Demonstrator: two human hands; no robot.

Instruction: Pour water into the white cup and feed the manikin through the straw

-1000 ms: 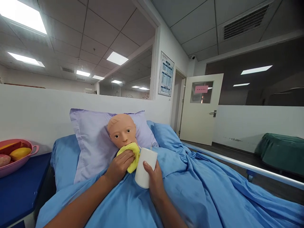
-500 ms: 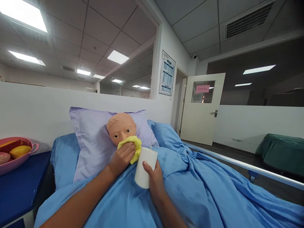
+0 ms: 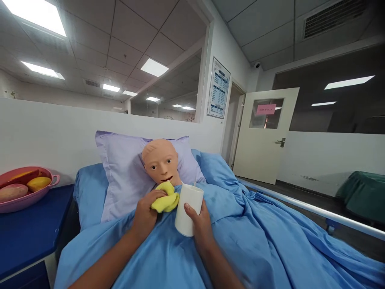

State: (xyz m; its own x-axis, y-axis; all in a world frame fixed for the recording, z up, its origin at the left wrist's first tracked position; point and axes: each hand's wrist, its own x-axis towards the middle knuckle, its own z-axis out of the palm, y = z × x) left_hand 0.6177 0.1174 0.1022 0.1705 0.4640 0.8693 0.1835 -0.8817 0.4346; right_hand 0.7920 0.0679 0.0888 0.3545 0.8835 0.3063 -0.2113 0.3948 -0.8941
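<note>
A manikin [image 3: 161, 160] lies in the bed with its head on a lilac pillow [image 3: 120, 160] and its mouth slightly open. My left hand [image 3: 147, 210] grips a bunched yellow cloth [image 3: 166, 198] just below the manikin's chin; whether the cloth touches the chin I cannot tell. In my right hand [image 3: 200, 220] is a white cup [image 3: 187, 210], slightly tilted, with the thumb across its front. What seems to be a thin straw sticks up at the cup's rim. The cup's contents are hidden. A blue quilt [image 3: 240, 237] covers the manikin's body beneath both hands.
A blue bedside cabinet [image 3: 27, 237] stands at the left, bearing a pink basket [image 3: 37, 196] of fruit. A pale bed rail [image 3: 315, 210] runs along the right side. Behind are a white wall [image 3: 60, 124] and an open door [image 3: 264, 148].
My left hand has brought the yellow cloth down from the manikin's mouth, uncovering it. The right hand still holds the cup. The whole view has shifted slightly.
</note>
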